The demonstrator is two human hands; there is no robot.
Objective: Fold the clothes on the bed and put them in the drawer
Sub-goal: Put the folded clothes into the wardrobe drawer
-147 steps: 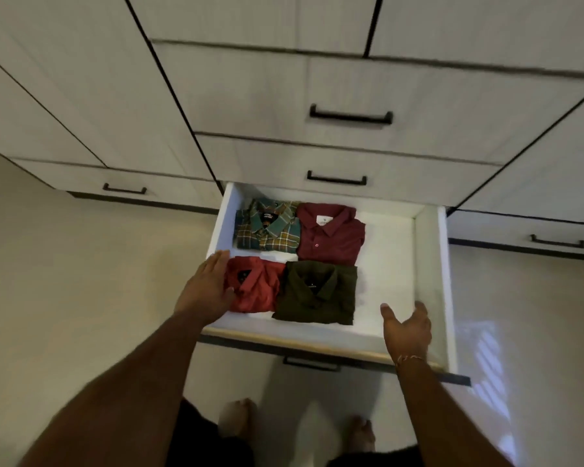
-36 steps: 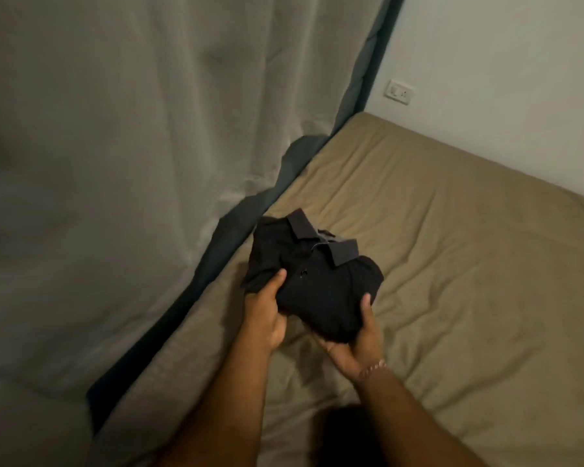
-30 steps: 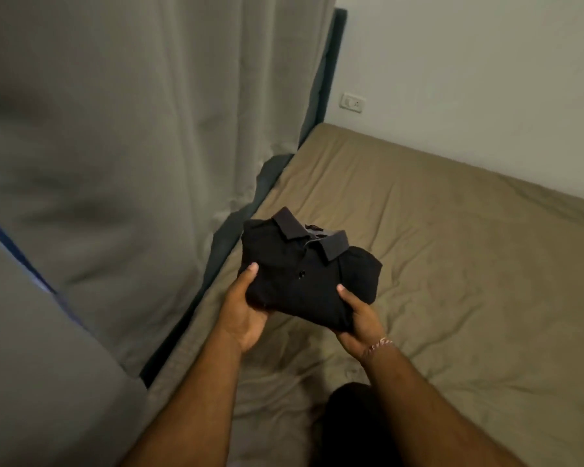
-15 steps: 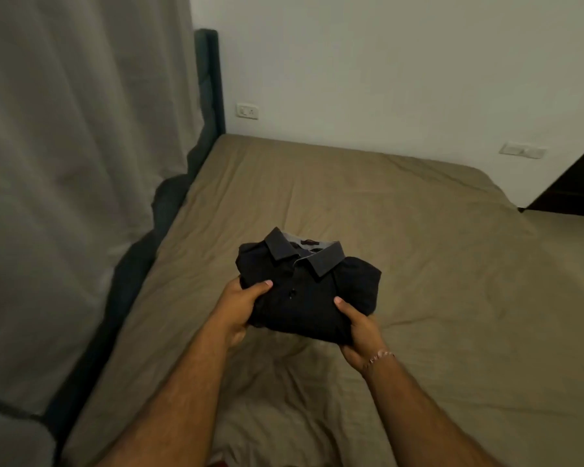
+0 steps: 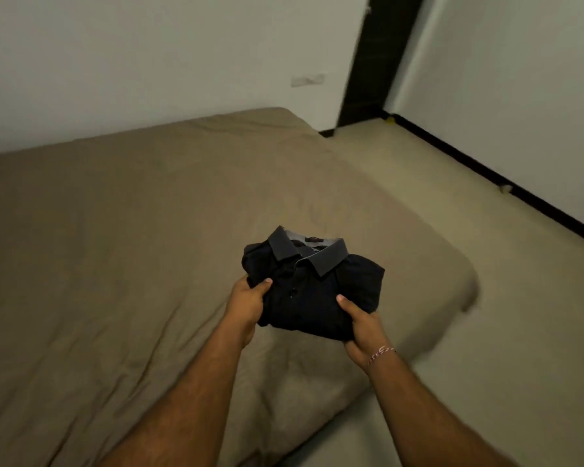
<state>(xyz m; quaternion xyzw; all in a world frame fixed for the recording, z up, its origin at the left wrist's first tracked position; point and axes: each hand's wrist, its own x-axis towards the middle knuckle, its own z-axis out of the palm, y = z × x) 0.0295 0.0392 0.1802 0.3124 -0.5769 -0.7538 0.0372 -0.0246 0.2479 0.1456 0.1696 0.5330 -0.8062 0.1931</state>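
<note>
The fingers of the left hand (image 5: 246, 306) and right hand (image 5: 361, 328) lie hidden under the folded black shirt (image 5: 312, 294), only the thumbs showing on top, and the shirt's underside and lower folds cannot be seen. The bed (image 5: 115, 247) is cut off by the picture's edge from 6 to 9 o'clock. At 1 o'clock the dark doorway (image 5: 368, 59) is smeared, and the small wall plate (image 5: 307, 79) beside it is too blurred to tell.

Open floor (image 5: 452, 230) rt of bed (image 5: 115, 247)
</note>
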